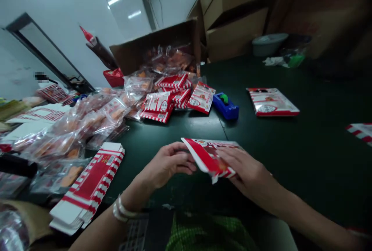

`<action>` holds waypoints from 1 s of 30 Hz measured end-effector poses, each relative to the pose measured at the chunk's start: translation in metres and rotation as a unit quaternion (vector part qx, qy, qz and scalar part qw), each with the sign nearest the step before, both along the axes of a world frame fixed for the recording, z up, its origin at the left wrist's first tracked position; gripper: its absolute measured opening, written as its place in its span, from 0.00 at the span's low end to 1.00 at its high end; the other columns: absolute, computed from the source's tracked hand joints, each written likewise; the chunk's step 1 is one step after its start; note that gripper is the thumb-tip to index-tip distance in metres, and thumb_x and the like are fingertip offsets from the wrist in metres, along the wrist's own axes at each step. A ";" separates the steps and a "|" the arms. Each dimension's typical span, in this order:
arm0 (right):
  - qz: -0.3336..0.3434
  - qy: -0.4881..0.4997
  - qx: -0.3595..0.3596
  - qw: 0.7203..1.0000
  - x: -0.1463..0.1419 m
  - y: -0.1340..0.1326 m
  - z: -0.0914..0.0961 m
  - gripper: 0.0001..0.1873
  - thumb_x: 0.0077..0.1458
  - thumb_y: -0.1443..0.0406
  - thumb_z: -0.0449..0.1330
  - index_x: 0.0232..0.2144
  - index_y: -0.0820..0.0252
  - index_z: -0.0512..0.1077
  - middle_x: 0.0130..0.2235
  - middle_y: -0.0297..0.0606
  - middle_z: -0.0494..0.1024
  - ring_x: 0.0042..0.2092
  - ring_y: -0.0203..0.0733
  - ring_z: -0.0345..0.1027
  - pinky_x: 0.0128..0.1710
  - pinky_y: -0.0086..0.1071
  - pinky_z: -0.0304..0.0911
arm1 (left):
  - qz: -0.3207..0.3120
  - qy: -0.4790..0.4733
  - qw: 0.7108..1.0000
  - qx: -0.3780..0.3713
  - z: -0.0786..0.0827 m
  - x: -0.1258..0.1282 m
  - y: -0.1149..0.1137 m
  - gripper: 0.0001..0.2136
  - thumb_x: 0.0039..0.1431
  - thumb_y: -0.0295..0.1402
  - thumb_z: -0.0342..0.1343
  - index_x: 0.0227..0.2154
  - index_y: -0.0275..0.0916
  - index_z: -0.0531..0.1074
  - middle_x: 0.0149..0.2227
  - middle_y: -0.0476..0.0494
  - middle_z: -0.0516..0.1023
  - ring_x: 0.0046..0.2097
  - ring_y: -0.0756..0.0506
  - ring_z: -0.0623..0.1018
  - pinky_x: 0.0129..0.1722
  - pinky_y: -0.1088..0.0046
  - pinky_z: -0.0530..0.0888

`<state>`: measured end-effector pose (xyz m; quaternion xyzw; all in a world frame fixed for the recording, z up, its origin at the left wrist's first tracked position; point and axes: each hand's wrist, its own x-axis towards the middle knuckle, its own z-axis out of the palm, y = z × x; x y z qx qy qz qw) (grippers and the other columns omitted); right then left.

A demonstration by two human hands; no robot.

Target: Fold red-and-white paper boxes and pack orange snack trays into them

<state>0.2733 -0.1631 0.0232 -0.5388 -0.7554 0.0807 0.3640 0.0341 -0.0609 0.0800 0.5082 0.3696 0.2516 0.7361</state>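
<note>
A red and white cardboard packet (pixel 203 158) is tilted above the dark green table in front of me. My right hand (pixel 247 169) is closed on its right side, fingers spread over the printed face. Beside its left end is my left hand (pixel 171 162), fingers loosely curved and apart, with nothing visible in them; whether a fingertip touches the packet is unclear. A stack of flattened red and white cartons (pixel 93 181) lies to the left of my left hand.
Clear bags of brown biscuits (pixel 101 115) spread across the left, spilling from a cardboard box (pixel 154 42). Several packed red and white boxes (pixel 157 104) lie near a blue tape dispenser (pixel 226 106). Another packet (pixel 271 102) rests at right, before a grey basin (pixel 269 44).
</note>
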 end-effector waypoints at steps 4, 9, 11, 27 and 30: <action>-0.017 0.365 -0.190 0.911 0.004 -0.010 0.029 0.23 0.54 0.56 0.59 0.51 0.52 0.64 0.43 0.41 0.79 0.40 0.53 0.76 0.37 0.45 0.74 | 0.137 -0.044 0.971 0.192 0.008 -0.022 -0.006 0.17 0.51 0.34 0.64 0.45 0.44 0.72 0.47 0.44 0.78 0.48 0.44 0.77 0.48 0.69 0.74; 0.011 0.581 -0.296 0.758 -0.022 -0.022 -0.017 0.48 0.50 0.53 0.63 0.64 0.40 0.38 0.59 0.45 0.66 0.47 0.57 0.73 0.39 0.50 0.73 | 0.064 -0.084 0.994 0.031 -0.074 -0.002 -0.037 0.38 0.50 0.39 0.64 0.62 0.51 0.52 0.55 0.40 0.73 0.55 0.35 0.73 0.53 0.57 0.72; -0.039 0.566 -0.287 0.772 -0.028 -0.022 -0.034 0.51 0.49 0.53 0.64 0.64 0.35 0.35 0.63 0.44 0.58 0.50 0.58 0.71 0.38 0.48 0.74 | 0.114 -0.075 0.991 0.007 -0.098 0.009 -0.048 0.43 0.47 0.41 0.66 0.64 0.48 0.49 0.50 0.40 0.77 0.51 0.34 0.76 0.51 0.56 0.72; -0.085 0.357 -0.222 0.903 -0.025 -0.015 -0.047 0.18 0.57 0.53 0.56 0.44 0.56 0.73 0.45 0.40 0.77 0.43 0.48 0.73 0.41 0.37 0.70 | 0.058 0.108 0.982 0.146 -0.094 0.000 -0.039 0.08 0.52 0.36 0.60 0.24 0.37 0.72 0.26 0.49 0.74 0.31 0.48 0.72 0.34 0.73 0.68; -0.128 0.445 -0.257 0.849 -0.025 -0.017 -0.043 0.40 0.53 0.52 0.61 0.63 0.52 0.49 0.51 0.46 0.74 0.42 0.49 0.74 0.36 0.39 0.73 | 0.110 0.048 0.991 0.058 -0.095 0.007 -0.037 0.13 0.45 0.34 0.64 0.31 0.40 0.66 0.26 0.53 0.72 0.29 0.49 0.72 0.31 0.75 0.68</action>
